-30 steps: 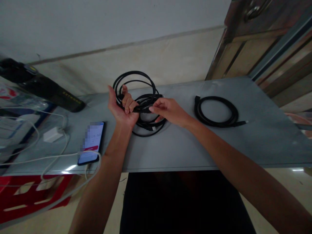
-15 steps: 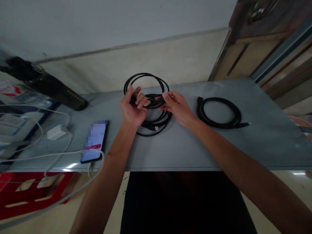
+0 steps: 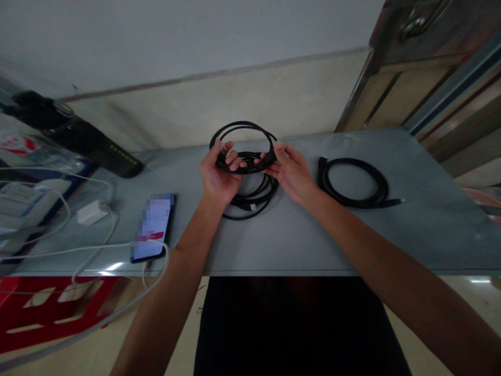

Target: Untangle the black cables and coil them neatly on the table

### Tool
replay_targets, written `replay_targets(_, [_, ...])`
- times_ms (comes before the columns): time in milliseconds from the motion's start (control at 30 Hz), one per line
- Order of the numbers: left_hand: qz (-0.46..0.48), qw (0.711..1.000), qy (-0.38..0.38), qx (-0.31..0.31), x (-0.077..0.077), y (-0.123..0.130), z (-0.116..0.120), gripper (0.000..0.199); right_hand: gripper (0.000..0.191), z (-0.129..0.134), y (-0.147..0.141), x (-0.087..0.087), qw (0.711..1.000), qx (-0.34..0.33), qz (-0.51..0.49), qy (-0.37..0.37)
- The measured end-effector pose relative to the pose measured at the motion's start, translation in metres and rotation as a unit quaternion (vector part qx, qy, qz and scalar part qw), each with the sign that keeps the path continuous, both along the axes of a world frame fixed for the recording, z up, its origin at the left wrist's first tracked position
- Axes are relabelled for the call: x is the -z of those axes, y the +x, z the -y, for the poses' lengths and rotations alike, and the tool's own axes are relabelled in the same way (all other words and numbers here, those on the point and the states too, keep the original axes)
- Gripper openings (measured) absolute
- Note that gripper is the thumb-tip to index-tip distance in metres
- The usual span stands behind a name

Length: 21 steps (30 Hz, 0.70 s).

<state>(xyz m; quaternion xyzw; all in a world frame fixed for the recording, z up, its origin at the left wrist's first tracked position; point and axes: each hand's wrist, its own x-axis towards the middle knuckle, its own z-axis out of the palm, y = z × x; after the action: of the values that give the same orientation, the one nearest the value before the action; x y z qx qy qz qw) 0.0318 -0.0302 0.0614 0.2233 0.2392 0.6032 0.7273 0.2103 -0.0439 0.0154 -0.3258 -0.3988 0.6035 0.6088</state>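
Note:
Between my hands a black cable (image 3: 243, 124) is held up in round loops above the table. My left hand (image 3: 223, 175) is closed around the left side of the coil, palm turned up. At the coil's right side, my right hand (image 3: 291, 172) pinches the loops with thumb and fingers; a thicker dark part shows by the fingertips. Below, partly hidden by my hands, another coiled black cable (image 3: 258, 197) lies on the table, its plug with a pale tip pointing right. A separate neat black cable coil (image 3: 381, 180) rests farther right.
On the grey table (image 3: 297, 245), a phone (image 3: 154, 224) lies left of my left forearm. White cords and a white charger (image 3: 93, 212) are beside it. A black cylindrical object (image 3: 97, 146) leans at the back left. The wall (image 3: 305, 99) borders the table's far side.
The held coil has shifted slightly right and become a rounder, neater loop. My right hand has brought the thicker dark part against the coil's right side. The cables on the table stay put.

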Motion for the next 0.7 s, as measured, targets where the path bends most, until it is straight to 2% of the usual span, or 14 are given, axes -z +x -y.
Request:
replay_targets(100, [-0.01, 1.0, -0.004, -0.017, -0.0013, 0.0024, 0.0006, 0.039, 0.069, -0.0011, 0.0014, -0.0023, 1.0, 0.013, -0.016, -0.001])
replay_targets(267, [-0.016, 1.0, 0.003, -0.003, -0.0003, 0.0031, 0.0003, 0.04, 0.069, -0.0023, -0.0001, -0.0033, 0.999, 0.04, -0.014, -0.022])
replay_targets(500, [-0.013, 1.0, -0.011, -0.016, 0.0006, 0.0053, -0.0011, 0.027, 0.065, -0.0073, 0.0059, 0.0028, 0.999, 0.033, -0.021, 0.011])
replay_targets(700, [-0.026, 1.0, -0.012, -0.008, -0.0004, 0.0063, -0.0008, 0.035, 0.063, -0.0089, 0.0055, 0.0043, 0.997, 0.062, -0.047, -0.015])
